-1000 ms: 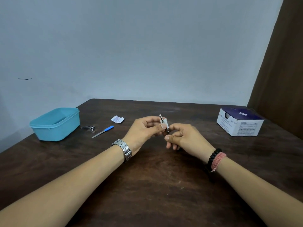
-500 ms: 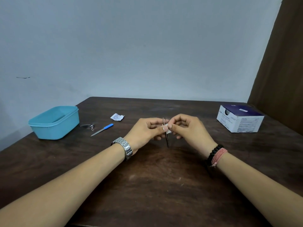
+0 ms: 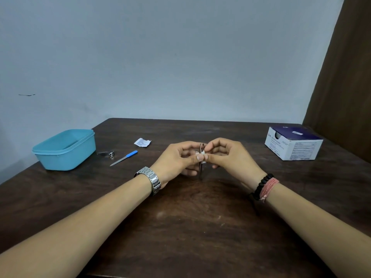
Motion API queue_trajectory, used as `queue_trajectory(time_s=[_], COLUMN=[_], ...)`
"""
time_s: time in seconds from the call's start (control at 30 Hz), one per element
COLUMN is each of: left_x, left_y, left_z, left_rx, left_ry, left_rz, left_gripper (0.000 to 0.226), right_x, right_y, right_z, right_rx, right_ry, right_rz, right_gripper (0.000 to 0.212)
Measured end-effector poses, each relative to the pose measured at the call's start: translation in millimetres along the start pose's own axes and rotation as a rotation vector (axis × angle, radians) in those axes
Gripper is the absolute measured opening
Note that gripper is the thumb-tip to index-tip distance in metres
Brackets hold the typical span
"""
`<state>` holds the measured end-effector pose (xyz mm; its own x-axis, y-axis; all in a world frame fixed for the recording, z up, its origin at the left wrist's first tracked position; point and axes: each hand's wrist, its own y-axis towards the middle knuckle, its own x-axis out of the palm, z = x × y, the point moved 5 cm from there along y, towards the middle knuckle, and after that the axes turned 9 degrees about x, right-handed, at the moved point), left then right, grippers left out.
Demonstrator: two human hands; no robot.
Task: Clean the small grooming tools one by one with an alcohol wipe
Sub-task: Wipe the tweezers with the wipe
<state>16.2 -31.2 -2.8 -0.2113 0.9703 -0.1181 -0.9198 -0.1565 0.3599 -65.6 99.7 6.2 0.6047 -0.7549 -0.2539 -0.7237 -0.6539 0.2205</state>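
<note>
Thin metal tweezers (image 3: 201, 171) stand upright above the table's middle, held between both hands. My left hand (image 3: 176, 159) pinches a small white alcohol wipe (image 3: 203, 152) round the tweezers' upper part with thumb and forefinger. From the other side my right hand (image 3: 230, 157) pinches the tweezers near their top. The tweezers' lower end hangs free below the fingers. A silver nail clipper (image 3: 106, 153) and a blue-handled nail file (image 3: 124, 157) lie on the table to the left.
A light blue plastic container (image 3: 66, 157) sits at the left edge of the dark wooden table (image 3: 190, 227). A torn white wipe wrapper (image 3: 142, 142) lies behind the file. At the back right stands a dark blue and white box (image 3: 293, 146).
The tweezers swung from tilted to upright. My right hand rose from their lower end to pinch near the top, beside my left hand.
</note>
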Motion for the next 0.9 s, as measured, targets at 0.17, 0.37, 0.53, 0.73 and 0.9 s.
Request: queue_trajectory(time_s=[0.17, 0.37, 0.53, 0.73, 0.9], left_x=[3.9, 1.9, 1.2, -3.2, -1.9], left_y=[0.4, 1.8, 2.3, 3.6, 3.2], left_z=[0.4, -2.6, -2.3, -1.0, -0.9], left_rx=[0.011, 0.057, 0.064, 0.081, 0.099], left_ry=[0.018, 0.098, 0.106, 0.118, 0.129], left_rz=[-0.035, -0.058, -0.035, 0.007, -0.003], left_gripper=[0.030, 0.036, 0.037, 0.038, 0.041], right_x=[0.5, -7.2, -9.8, -5.1, -7.3], right_y=[-1.2, 1.2, -0.2, -1.8, -3.8], right_z=[-2.2, 0.9, 0.5, 1.5, 0.5], right_rx=[-0.004, 0.060, 0.077, 0.102, 0.110], right_ry=[0.030, 0.055, 0.110, 0.151, 0.197], right_rz=[0.035, 0.118, 0.107, 0.053, 0.061], right_gripper=[0.012, 0.019, 0.019, 0.018, 0.011])
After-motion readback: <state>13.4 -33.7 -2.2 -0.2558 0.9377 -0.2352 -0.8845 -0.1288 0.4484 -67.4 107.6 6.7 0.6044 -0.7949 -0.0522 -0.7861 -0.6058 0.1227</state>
